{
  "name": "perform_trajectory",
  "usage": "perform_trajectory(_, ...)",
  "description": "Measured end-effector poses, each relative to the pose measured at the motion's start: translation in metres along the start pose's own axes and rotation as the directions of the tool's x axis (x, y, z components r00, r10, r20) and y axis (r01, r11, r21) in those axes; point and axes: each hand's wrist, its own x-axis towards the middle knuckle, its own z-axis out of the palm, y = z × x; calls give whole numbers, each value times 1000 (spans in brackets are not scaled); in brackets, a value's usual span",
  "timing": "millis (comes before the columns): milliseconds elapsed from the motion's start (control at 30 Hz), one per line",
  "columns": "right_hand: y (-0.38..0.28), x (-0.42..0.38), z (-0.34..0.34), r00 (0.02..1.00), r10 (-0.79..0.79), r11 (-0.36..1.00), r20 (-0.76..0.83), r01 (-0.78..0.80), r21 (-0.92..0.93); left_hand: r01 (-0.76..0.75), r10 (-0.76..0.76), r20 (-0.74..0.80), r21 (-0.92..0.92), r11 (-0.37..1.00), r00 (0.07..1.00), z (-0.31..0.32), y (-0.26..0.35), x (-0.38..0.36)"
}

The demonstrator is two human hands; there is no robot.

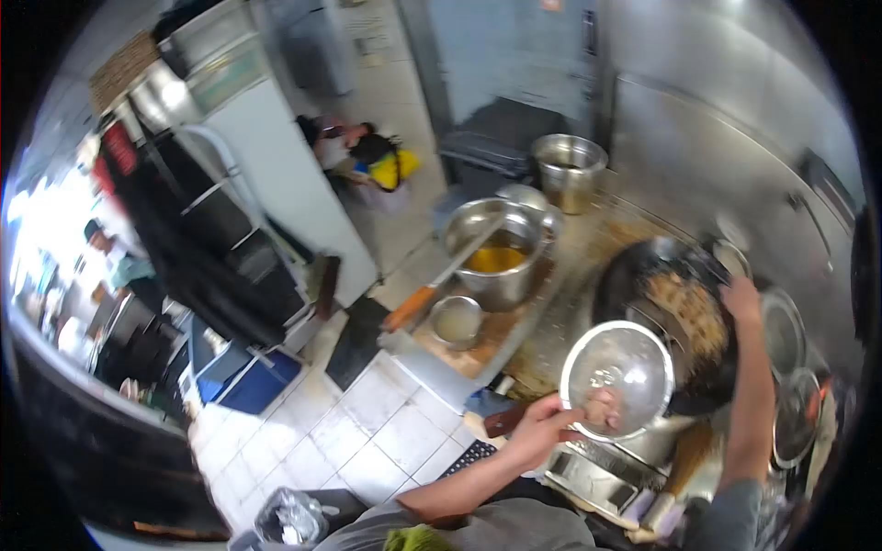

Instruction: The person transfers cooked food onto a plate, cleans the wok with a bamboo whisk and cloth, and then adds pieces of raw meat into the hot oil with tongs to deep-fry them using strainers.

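Note:
My left hand (540, 432) is closed on the near-left rim of a round metal bowl (657, 390), which is tilted in front of the wok. A few pale pinkish pieces of meat (603, 407) lie in the bowl. Beyond it, a large dark wok (617, 275) holds many browned pieces of food (684, 308). My right hand (740, 299) is at the wok's right rim with its fingers curled; what they hold is blurred and cannot be made out. A wooden handle (507, 420) shows just beside my left hand.
Left of the wok stand a steel pot with yellow liquid (496, 257), a wooden-handled tool (411, 308) across it, and a small bowl (457, 323). Another steel pot (570, 174) stands behind. Round strainers (783, 335) are at the right. A person (119, 253) is far left.

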Motion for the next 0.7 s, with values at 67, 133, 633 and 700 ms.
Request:
perform_trajectory(67, -13, -23, -49, 993, -43, 994, -112, 54, 94, -54, 54, 29, -2, 999, 998, -4, -5, 12)
perform_trajectory(133, 7, -27, -77, 997, -48, 948, -61, 65, 311, -104, 104, 55, -4, 995, 993, -2, -7, 20)
perform_trajectory(633, -85, -191, -176, 816, -578, 771, -31, 558, 308, -170, 165, 139, 24, 985, 976, 37, 8, 53)
perform_trajectory(700, -83, -189, -171, 809, -586, 762, -44, 569, 309, -133, 136, 97, -35, 990, 986, 44, 12, 50)
